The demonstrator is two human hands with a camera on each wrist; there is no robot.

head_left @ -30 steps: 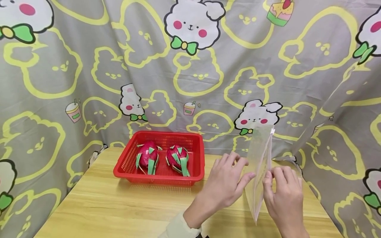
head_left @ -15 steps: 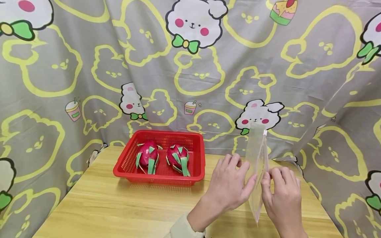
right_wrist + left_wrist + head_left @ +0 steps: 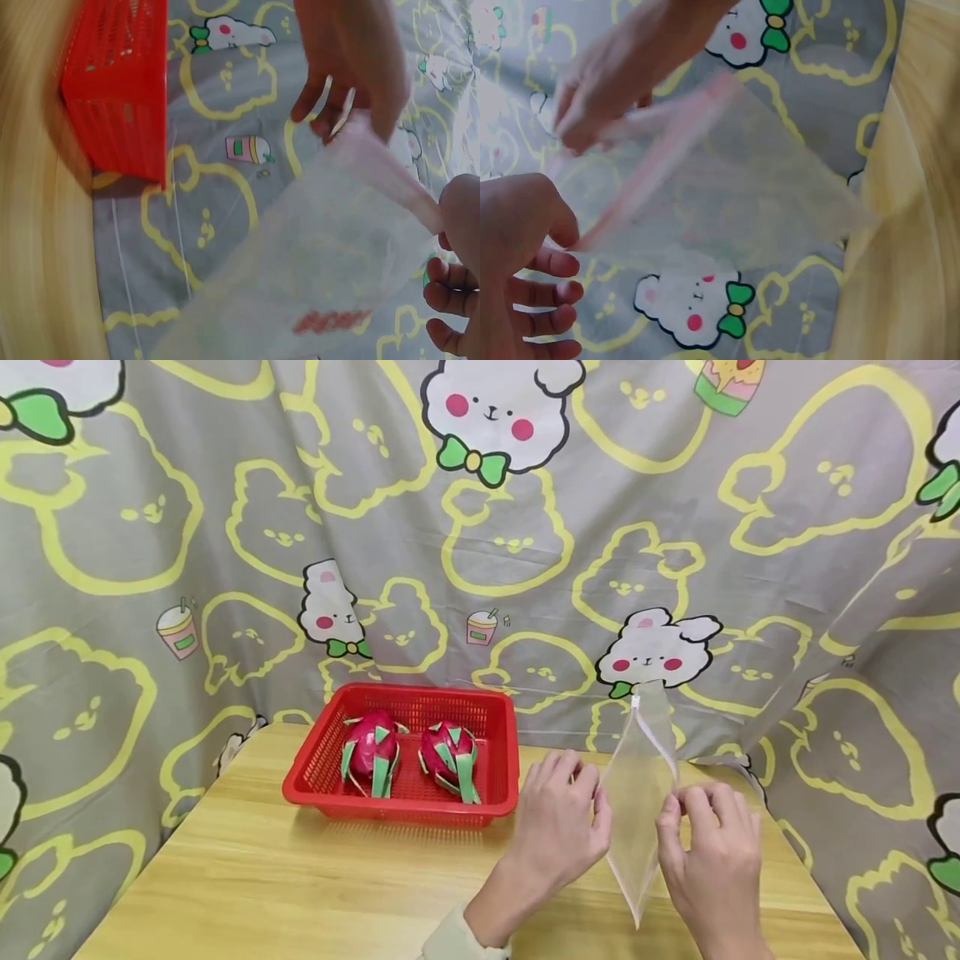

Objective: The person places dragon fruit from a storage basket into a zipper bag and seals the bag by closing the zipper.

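A frosted, see-through slider zip bag hangs between my hands at the right of the head view, its mouth spread into a diamond. My left hand pinches one lip of the mouth between thumb and forefinger; in the left wrist view its other fingers are loosely curled. The opposite lip is pinched by my right hand. A white slider sits at the far corner of the mouth. Red print shows on the bag in the right wrist view.
Left of my hands, a red plastic basket stands on the wooden table. Inside lie two dragon fruits, one at left and one at right. A grey patterned curtain surrounds the table's back and sides.
The bag's mouth has spread wide from a narrow slit. My left hand has shifted left with its lip, and the slider corner has swung left. The right hand has barely moved.
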